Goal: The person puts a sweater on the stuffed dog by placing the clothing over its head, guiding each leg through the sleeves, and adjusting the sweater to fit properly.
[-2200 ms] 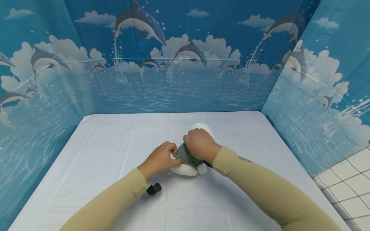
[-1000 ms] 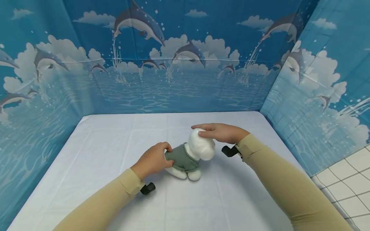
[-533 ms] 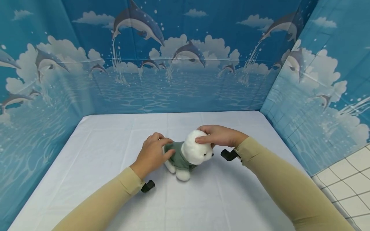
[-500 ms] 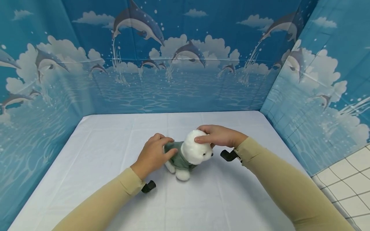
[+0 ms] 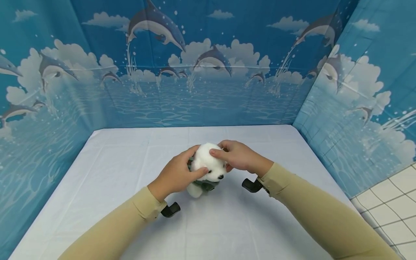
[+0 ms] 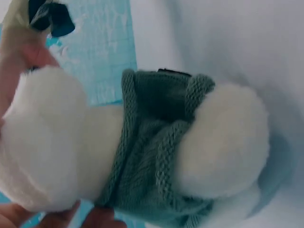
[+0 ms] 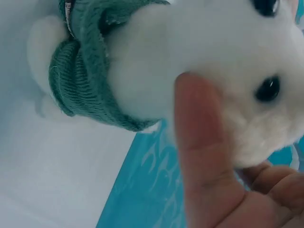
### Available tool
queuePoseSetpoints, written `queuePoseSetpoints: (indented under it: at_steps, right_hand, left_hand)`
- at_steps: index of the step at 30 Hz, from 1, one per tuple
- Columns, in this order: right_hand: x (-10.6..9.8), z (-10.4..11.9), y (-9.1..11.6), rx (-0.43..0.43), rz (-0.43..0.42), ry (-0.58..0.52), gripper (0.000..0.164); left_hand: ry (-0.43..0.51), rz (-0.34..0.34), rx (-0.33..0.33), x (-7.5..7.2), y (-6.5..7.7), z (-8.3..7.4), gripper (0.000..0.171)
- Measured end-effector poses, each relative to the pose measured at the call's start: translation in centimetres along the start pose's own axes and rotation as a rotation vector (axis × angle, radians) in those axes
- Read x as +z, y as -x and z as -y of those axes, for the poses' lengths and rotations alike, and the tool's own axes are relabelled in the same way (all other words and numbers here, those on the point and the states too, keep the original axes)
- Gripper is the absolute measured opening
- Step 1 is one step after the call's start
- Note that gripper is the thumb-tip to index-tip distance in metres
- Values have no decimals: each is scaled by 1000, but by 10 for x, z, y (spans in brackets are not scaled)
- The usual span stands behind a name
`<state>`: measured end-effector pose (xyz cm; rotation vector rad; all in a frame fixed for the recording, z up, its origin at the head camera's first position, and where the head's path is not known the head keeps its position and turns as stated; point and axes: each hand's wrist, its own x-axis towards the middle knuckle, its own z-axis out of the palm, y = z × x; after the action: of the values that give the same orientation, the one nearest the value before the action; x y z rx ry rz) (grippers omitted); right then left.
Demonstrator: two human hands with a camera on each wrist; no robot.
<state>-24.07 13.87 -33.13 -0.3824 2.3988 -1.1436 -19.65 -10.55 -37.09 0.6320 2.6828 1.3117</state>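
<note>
In the head view a white plush dog with dark eyes and a black nose stands upright, its face turned toward the front right. It wears a green knitted sweater. My left hand grips the left side of its head, thumb beside an eye. On the other side my right hand holds the head, its thumb lying high on the forehead. The right wrist view shows a finger against the white cheek. A round white paw pokes out of the sweater in the left wrist view.
The plush dog is over a table covered in white cloth. A blue curtain printed with dolphins stands behind it and along both sides. White tiles show at the right. A black wrist camera sits under the left cuff.
My left hand has moved from the dog's sweater up to its head. The plush dog has turned its face further toward the front, and my right hand has shifted slightly left with it.
</note>
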Motion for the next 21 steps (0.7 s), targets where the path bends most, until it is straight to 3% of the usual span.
queuePoseSetpoints:
  at_steps: [6, 13, 21]
  right_hand:
    - [-1, -1, 0, -42, 4, -94, 58]
    - [4, -10, -6, -97, -46, -74, 51]
    - [13, -22, -15, -69, -102, -68, 55]
  left_hand:
    - [164, 97, 19, -21, -11, 18, 70]
    - [218, 145, 58, -29, -25, 31, 62]
    - [210, 144, 13, -28, -29, 40, 59]
